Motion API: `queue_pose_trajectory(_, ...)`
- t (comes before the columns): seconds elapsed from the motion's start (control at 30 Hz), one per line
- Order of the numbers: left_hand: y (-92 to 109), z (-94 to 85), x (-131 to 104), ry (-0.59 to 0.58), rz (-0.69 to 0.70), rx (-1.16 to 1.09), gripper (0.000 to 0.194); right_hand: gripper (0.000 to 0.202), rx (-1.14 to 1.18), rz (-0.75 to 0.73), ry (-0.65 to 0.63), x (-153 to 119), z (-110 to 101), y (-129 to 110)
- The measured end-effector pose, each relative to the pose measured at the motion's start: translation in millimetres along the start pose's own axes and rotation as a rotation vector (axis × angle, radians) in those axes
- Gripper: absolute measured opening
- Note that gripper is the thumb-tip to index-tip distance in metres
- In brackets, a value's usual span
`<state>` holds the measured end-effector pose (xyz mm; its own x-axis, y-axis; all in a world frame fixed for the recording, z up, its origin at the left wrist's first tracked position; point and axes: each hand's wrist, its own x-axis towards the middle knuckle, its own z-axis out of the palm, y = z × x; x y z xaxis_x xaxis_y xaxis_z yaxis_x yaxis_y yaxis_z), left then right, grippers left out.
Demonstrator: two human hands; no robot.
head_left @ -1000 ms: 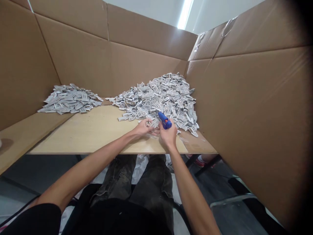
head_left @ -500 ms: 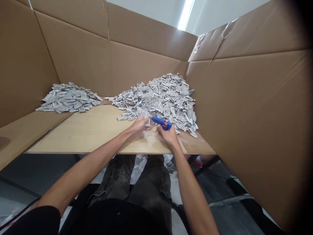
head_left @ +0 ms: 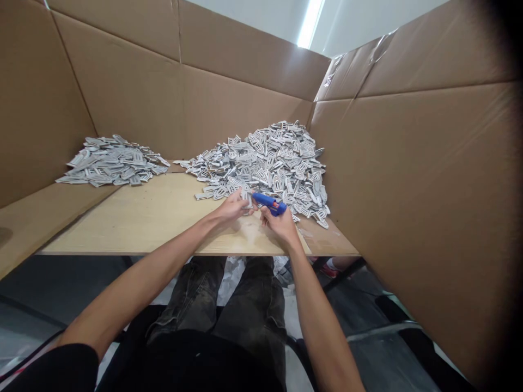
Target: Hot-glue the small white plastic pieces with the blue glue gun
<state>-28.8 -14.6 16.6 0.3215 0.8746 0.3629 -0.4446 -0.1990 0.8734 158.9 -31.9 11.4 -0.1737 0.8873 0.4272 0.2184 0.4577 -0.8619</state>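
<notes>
Over the front of the wooden board, my left hand (head_left: 233, 207) pinches a pale grey slotted piece (head_left: 246, 197) between thumb and fingers, holding it upright. My right hand (head_left: 281, 224) is wrapped round a blue gun-shaped tool (head_left: 265, 201) that looks like a small glue gun with a reddish patch near its back end. The tool's narrow tip points left and meets or nearly meets the piece; contact cannot be made out. Just behind both hands rises a large heap of similar slotted pieces (head_left: 278, 158).
A smaller pile of the same grey pieces (head_left: 114, 160) lies at the back left. Tall cardboard walls (head_left: 245, 103) enclose the wooden board (head_left: 143, 218) at the back and sides. Below its front edge are my legs, and a red shoe (head_left: 328, 270) shows at the right.
The piece in my left hand appears slightly tilted compared with before. Both hands keep their hold, and the blue tool stays almost in place. The view has shifted very slightly.
</notes>
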Motion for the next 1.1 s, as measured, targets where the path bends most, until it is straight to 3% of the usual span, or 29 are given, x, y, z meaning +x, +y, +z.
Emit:
queue_pose_trajectory(0.17,1,3.3,0,0.018,-0.006,0.005,0.03,0.066,-0.014,0.001,0.019,0,1,-4)
queue_pose_trajectory(0.33,8,5.4,0,0.156,-0.06,0.004,0.015,0.068,-0.001,0.019,0.026,0,-1,-9)
queue_pose_trajectory(0.47,12,4.9,0,0.19,-0.095,0.022,0.015,0.068,0.038,0.012,0.023,0,-3,-13)
queue_pose_trajectory(0.83,9,4.5,1,0.125,-0.073,0.006,0.026,0.066,-0.006,-0.013,-0.04,-2,-1,-12)
queue_pose_trajectory(1.1,4,2.8,-2,0.015,-0.011,0.007,0.04,0.061,-0.061,-0.019,-0.01,-2,1,-8)
